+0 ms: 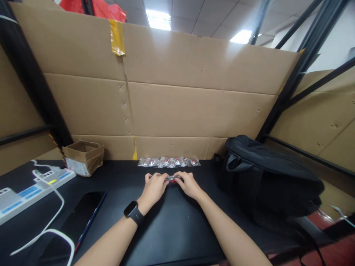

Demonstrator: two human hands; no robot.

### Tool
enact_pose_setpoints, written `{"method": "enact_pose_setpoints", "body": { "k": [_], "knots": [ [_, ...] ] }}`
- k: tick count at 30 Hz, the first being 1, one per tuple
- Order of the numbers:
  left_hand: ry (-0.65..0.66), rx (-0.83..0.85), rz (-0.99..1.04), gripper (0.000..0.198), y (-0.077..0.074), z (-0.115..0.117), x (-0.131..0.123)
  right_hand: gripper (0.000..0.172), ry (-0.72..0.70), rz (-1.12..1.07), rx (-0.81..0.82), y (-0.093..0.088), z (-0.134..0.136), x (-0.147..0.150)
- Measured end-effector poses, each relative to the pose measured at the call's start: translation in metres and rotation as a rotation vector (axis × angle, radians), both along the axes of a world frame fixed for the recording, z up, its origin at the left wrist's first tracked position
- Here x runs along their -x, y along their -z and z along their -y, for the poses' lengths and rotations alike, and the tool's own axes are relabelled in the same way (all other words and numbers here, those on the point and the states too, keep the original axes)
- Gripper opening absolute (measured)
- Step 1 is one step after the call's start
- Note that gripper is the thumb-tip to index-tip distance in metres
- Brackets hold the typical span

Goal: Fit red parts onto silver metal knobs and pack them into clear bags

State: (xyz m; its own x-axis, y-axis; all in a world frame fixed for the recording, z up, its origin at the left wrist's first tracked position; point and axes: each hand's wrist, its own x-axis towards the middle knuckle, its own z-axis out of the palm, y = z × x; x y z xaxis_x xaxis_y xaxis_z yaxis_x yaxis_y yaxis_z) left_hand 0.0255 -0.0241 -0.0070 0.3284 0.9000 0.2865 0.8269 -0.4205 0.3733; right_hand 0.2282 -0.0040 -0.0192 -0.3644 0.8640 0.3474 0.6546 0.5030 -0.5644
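Between my two hands is a small clear plastic packet (171, 178) with something red and silvery inside; its exact kind is too small to make out. My left hand (155, 186), with a dark watch on the wrist, pinches the packet's left side. On the opposite side, the fingers of my right hand (189, 184) close on its right edge. Both hands are low over the black tabletop (172, 225). Just beyond them, several similar clear packets (167, 162) with red and silvery contents lie in a row along the cardboard wall.
A black backpack (266, 177) stands on the right. At left are an open cardboard box (85, 157), a white power strip (36, 192) with a white cable (59, 197), and a dark tablet-like slab (74, 221). A cardboard wall (177, 111) closes off the back, between black metal posts.
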Motion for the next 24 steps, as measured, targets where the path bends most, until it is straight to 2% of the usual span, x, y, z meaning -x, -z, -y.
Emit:
{"method": "enact_pose_setpoints", "body": {
  "k": [4, 9, 14, 16, 18, 20, 21, 23, 24],
  "knots": [
    [-0.087, 0.139, 0.107, 0.022, 0.004, -0.014, 0.006, 0.020, 0.014, -0.151, 0.072, 0.006, -0.004, -0.002],
    [-0.270, 0.060, 0.056, 0.020, 0.003, -0.030, 0.031, 0.027, 0.035, -0.239, 0.073, 0.011, -0.012, -0.013],
    [-0.518, -0.048, -0.009, 0.038, 0.008, -0.034, 0.046, 0.028, 0.120, -0.091, -0.021, 0.011, -0.014, -0.032],
    [-0.541, -0.058, -0.004, 0.039, 0.006, -0.031, 0.044, 0.021, 0.151, 0.023, -0.034, 0.011, -0.013, -0.037],
    [-0.536, -0.050, 0.041, 0.039, -0.006, -0.026, 0.038, 0.018, 0.180, 0.121, -0.026, 0.013, -0.011, -0.039],
    [-0.447, -0.022, 0.166, 0.037, -0.032, -0.014, 0.032, 0.018, 0.205, 0.185, -0.019, 0.014, -0.008, -0.038],
    [-0.345, -0.006, 0.264, 0.035, -0.047, -0.004, 0.029, 0.018, 0.215, 0.204, -0.022, 0.015, -0.006, -0.037],
    [0.011, 0.022, 0.527, 0.031, -0.071, 0.030, 0.029, 0.019, 0.229, 0.224, -0.042, 0.017, -0.003, -0.033],
    [0.194, 0.013, 0.653, 0.031, -0.075, 0.052, 0.032, 0.020, 0.232, 0.231, -0.048, 0.018, -0.002, -0.031]
  ]
}}
